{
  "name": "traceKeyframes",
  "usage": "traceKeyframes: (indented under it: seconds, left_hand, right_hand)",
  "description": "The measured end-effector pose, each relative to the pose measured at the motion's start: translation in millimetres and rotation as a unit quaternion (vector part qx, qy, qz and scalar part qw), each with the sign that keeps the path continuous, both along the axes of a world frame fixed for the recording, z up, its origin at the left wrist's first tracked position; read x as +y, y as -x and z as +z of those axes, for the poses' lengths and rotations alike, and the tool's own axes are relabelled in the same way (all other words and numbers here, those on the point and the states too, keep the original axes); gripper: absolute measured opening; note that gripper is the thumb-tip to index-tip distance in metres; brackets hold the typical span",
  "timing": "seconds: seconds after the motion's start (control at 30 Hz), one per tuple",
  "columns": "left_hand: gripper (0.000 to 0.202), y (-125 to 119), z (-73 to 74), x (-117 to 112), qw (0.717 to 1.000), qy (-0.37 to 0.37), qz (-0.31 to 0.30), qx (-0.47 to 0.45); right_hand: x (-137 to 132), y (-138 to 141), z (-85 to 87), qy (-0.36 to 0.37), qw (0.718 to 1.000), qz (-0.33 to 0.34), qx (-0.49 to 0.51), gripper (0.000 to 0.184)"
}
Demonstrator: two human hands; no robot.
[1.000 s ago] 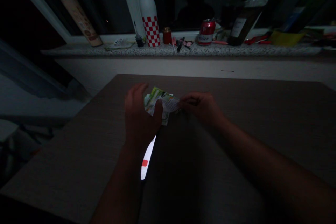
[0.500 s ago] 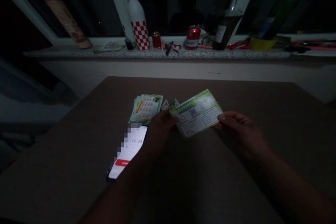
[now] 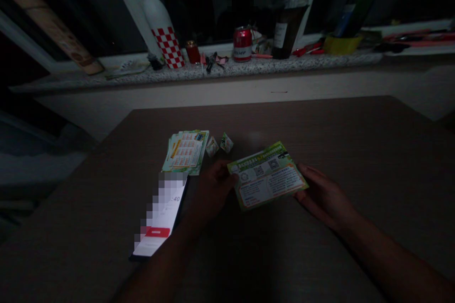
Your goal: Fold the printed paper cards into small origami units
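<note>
A green and white printed card (image 3: pixel 266 177) with small text and QR codes is held tilted above the table. My left hand (image 3: pixel 216 187) pinches its left edge, thumb on the front. At the opposite edge, my right hand (image 3: pixel 325 196) holds the card with fingertips partly hidden behind it. Left of my left hand lies a stack of similar cards (image 3: pixel 188 151), calendar grid on top. Two small folded paper pieces, one (image 3: pixel 212 147) by the stack and another (image 3: pixel 226 142) to its right, rest behind the held card.
A lit phone (image 3: pixel 161 218) lies on the brown table (image 3: pixel 337 128) beside my left forearm. Along the granite windowsill (image 3: pixel 135 75) stand a checkered white bottle (image 3: pixel 163 33), a small red jar (image 3: pixel 192 52), a red can (image 3: pixel 242 45), a dark bottle (image 3: pixel 284 33) and a yellow container (image 3: pixel 341 45).
The card has come lower and nearer, and its shown face leans differently. My right thumb has left its front. The two folded pieces now show more fully as the view shifted.
</note>
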State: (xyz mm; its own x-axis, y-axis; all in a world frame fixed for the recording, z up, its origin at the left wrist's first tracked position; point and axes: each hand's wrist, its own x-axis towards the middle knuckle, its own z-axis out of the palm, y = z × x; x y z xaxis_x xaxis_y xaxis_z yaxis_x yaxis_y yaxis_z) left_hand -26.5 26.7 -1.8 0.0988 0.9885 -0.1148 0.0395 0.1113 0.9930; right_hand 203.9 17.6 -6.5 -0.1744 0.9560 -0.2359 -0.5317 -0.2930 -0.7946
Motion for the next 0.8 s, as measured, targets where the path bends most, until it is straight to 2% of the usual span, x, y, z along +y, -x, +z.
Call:
traceKeyframes:
  seconds: [0.13, 0.33, 0.43, 0.6, 0.8]
  left_hand:
    - [0.017, -4.0, 4.7, -3.7, 1.0, 0.013, 0.003, 0.027]
    - [0.019, -7.5, 3.7, -7.2, 0.999, 0.012, -0.007, 0.051]
    - [0.02, -8.1, -0.3, -9.0, 0.998, 0.007, -0.02, 0.062]
    - [0.021, -8.0, -6.2, -11.6, 0.996, -0.012, -0.039, 0.073]
    - [0.023, -11.5, -5.0, -13.8, 0.994, -0.02, -0.048, 0.099]
  right_hand:
    - [-0.7, -2.8, -3.6, -0.004, 0.998, 0.053, -0.03, 0.032]
    - [-5.8, 2.3, -6.3, -0.009, 0.998, 0.058, -0.006, 0.023]
    - [-9.3, 7.5, -8.8, -0.037, 0.996, 0.084, 0.014, 0.034]
    - [-12.7, 11.2, -12.4, -0.081, 0.99, 0.113, -0.007, 0.054]
    - [-13.0, 13.1, -19.3, -0.112, 0.983, 0.139, -0.042, 0.066]
